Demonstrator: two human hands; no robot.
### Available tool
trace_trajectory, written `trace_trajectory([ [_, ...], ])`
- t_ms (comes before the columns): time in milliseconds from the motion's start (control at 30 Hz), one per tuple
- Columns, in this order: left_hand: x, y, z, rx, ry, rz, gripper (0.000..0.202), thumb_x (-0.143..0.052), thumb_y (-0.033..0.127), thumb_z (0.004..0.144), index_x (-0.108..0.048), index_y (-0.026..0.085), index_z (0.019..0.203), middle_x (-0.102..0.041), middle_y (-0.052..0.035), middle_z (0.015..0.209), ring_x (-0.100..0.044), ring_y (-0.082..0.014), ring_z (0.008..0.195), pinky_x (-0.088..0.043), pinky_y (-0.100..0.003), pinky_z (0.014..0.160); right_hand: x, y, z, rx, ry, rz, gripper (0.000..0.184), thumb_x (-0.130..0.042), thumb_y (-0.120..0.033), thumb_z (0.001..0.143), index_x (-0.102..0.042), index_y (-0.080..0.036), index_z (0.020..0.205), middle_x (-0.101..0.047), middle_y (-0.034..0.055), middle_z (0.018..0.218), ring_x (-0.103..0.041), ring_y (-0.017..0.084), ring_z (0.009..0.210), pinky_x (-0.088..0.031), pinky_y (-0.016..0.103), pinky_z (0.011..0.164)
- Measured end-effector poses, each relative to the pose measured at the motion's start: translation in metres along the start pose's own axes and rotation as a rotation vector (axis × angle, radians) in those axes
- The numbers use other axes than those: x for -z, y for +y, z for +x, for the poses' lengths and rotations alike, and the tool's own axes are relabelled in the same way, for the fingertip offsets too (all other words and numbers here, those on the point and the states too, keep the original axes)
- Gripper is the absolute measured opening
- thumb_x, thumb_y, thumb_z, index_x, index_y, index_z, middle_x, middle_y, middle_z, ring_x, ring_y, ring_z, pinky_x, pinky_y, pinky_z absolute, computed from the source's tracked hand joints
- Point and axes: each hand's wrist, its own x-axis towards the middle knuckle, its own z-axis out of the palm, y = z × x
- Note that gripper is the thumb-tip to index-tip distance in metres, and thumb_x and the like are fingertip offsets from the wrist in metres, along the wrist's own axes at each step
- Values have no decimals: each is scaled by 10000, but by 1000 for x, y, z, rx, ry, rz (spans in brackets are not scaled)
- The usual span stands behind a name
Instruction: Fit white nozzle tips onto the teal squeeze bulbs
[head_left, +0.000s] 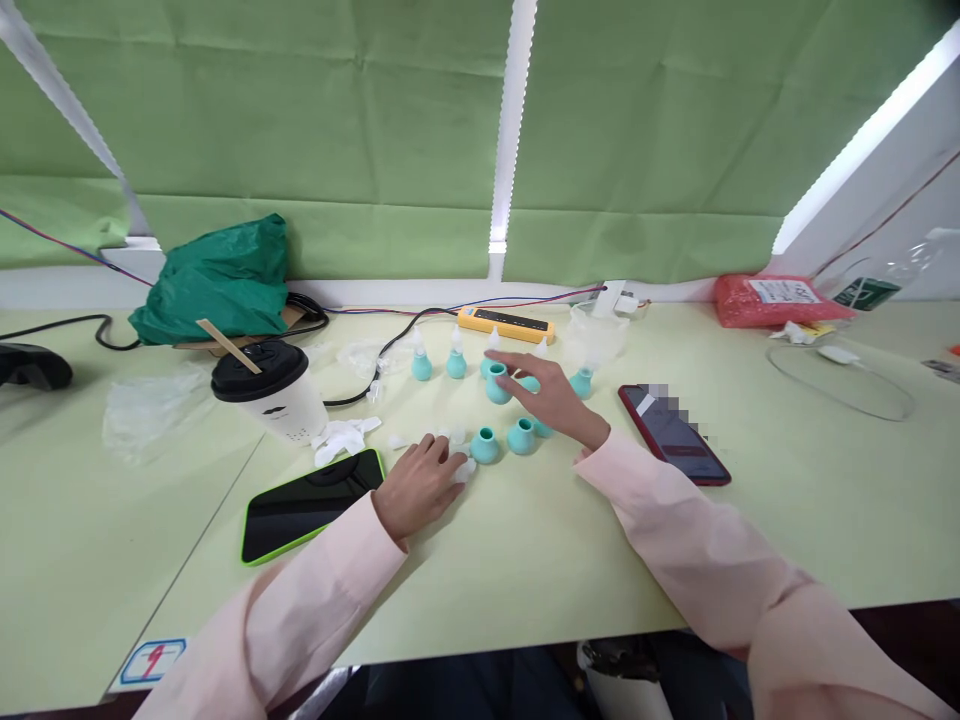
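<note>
My right hand [551, 395] is closed, its thumb and fingers pinching a teal rubber bulb [496, 385] with its open mouth up, held over the table. My left hand [421, 483] rests low on the table, fingers curled around a translucent white nozzle tip [465, 470]. More white tips [397, 441] lie just beyond it. Two open teal bulbs, one [485, 446] and another [521, 436], stand between my hands. Behind them is a row of bulbs with white tips on, including one [421, 365] and another [456, 362]. Others are partly hidden behind my right hand.
A lidded paper cup [281, 405] with a wooden stick and a green-edged phone [311, 505] are at left. A red phone [675, 440] lies at right. At the back are a yellow power strip [506, 325], a green bag [217, 280] and a red package [772, 302].
</note>
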Motion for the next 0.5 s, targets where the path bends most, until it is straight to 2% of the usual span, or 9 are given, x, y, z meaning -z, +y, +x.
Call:
trace_trajectory([
  [133,2,-2,2,47,-35,49,227,-428,273,761,-470,169,959,-457,-95,918,-438,-207,808,-391,-324,645,-13,18,-5,-51,-177,-58,183,-505,-212,714,-591,-199,875,-613,33,834,-558,154,704,-443,307,677],
  [267,4,-3,3,83,-69,38,347,-484,393,716,-457,167,977,-459,-87,917,-445,-207,817,-397,-320,657,-13,25,-7,-124,-230,-81,206,-539,-229,676,-567,-192,876,-614,37,805,-564,144,628,-458,282,594],
  [333,5,-3,3,88,-71,46,403,-493,434,696,-450,165,994,-460,-85,908,-449,-209,809,-399,-324,658,-4,24,-5,-135,-149,-134,249,-535,-269,680,-540,-194,917,-603,38,831,-559,145,643,-452,290,615],
  [367,5,-4,3,90,-66,52,418,-488,448,694,-448,165,999,-460,-85,905,-451,-210,802,-399,-325,654,3,23,-3,-135,-69,-186,251,-522,-289,690,-532,-192,921,-597,40,836,-555,149,658,-446,298,634],
  [433,5,-3,3,94,-46,63,423,-463,469,700,-454,165,993,-460,-86,899,-455,-209,785,-400,-327,642,22,25,0,-145,155,-363,232,-487,-316,710,-528,-181,894,-582,56,846,-541,174,719,-427,321,677],
  [500,5,-2,3,95,-19,71,406,-435,475,715,-463,165,975,-460,-88,893,-457,-208,772,-400,-325,626,43,31,2,-191,364,-615,289,-492,-354,694,-519,-163,908,-548,99,910,-494,240,853,-395,370,719],
])
